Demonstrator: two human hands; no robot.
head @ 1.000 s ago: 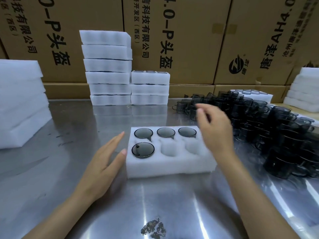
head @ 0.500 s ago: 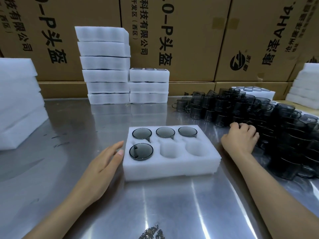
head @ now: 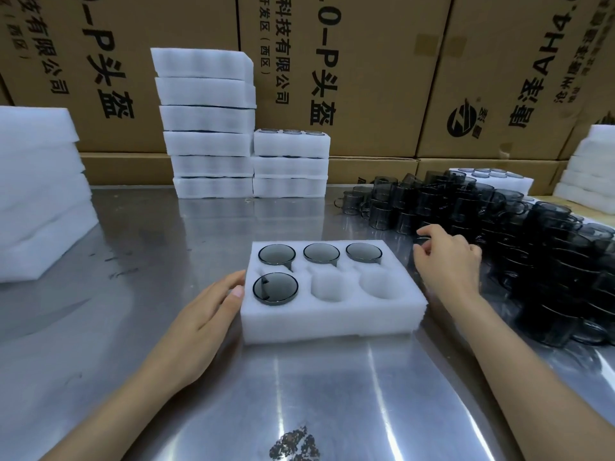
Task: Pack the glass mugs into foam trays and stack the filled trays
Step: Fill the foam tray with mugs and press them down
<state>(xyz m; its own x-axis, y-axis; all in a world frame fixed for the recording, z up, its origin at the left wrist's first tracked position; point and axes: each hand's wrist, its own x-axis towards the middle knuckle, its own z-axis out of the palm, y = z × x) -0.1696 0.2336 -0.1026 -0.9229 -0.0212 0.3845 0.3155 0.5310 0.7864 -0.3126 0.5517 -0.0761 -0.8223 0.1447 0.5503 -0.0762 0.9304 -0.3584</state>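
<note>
Glass mug (head: pixel 422 242) sat in the right hand (head: pixel 447 261), pinched at its rim just right of the foam tray (head: pixel 332 314). Likely rigid, slick, brittle; body grip safer. Left hand (head: pixel 203 314) lay flat-fingered against the tray's side.

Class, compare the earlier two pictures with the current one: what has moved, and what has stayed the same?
The right hand swung from above the foam tray out to the pile of loose mugs; its fingers now curl around a dark mug there. Unchanged: the left hand rests against the tray's left side, four mugs sit in it, two front pockets are empty.
</note>
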